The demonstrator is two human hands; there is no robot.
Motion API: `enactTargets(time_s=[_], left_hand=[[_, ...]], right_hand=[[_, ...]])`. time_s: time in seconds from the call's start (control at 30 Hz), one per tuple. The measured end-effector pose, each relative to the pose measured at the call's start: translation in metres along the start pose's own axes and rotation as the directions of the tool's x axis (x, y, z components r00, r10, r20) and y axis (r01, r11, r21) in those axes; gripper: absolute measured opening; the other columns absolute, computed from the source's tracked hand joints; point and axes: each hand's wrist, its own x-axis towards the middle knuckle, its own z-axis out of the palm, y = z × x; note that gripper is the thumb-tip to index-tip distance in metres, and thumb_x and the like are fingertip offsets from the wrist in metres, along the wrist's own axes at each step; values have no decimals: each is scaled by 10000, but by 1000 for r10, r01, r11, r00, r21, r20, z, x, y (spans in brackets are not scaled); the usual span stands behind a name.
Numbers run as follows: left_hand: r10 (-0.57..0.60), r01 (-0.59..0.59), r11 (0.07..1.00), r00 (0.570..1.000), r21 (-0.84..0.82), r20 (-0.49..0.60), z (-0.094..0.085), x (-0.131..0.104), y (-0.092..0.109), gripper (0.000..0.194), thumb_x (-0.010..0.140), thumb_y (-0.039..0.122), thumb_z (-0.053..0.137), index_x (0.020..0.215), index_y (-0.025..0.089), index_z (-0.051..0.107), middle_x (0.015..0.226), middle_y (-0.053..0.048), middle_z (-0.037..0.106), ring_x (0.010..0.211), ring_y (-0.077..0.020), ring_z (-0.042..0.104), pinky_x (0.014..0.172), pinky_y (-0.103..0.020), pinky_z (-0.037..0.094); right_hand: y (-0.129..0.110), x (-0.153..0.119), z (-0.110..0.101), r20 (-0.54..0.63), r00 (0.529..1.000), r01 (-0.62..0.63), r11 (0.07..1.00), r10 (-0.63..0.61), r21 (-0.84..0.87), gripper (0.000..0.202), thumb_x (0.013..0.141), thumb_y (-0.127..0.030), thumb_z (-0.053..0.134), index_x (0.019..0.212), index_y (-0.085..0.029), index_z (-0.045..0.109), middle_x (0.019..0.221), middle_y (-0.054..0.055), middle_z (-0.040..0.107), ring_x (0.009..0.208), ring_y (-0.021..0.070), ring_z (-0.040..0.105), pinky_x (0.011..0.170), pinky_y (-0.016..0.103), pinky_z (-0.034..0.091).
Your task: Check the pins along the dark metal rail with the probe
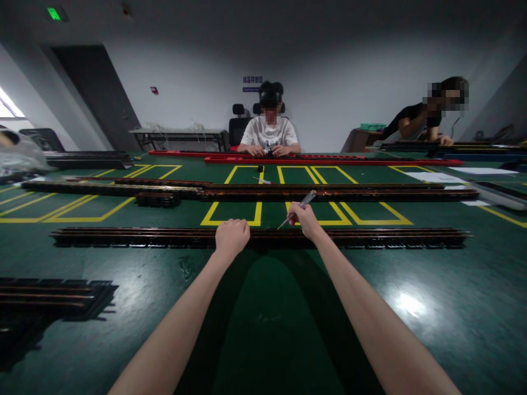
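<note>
A long black rail with copper-coloured strips along it lies crosswise in front of me on the green table. My left hand is closed over the middle of this rail, its fingertips hidden behind the knuckles. My right hand grips a screwdriver with a clear handle, held at a slant. The thin shaft points down and left, its tip at or just above the rail, to the right of my left hand; contact cannot be made out.
Behind lie more dark rails and a short stack of black pieces. Another rail bundle sits at the near left. Red rails lie by a seated person. A second person leans in at the right. Papers lie there.
</note>
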Motion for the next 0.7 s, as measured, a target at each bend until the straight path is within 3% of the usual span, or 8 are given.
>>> enactTargets(time_s=[0.7], left_hand=[[-2, 2, 1000, 1000, 7, 2, 0, 0, 0, 433, 886, 267, 233, 710, 154, 611, 724, -76, 668, 670, -170, 617, 637, -299, 462]], right_hand=[[3, 2, -1, -11, 1000, 8, 1000, -8, -5, 199, 639, -226, 529, 450, -177, 487, 438, -32, 468, 398, 78, 456, 408, 204, 383]])
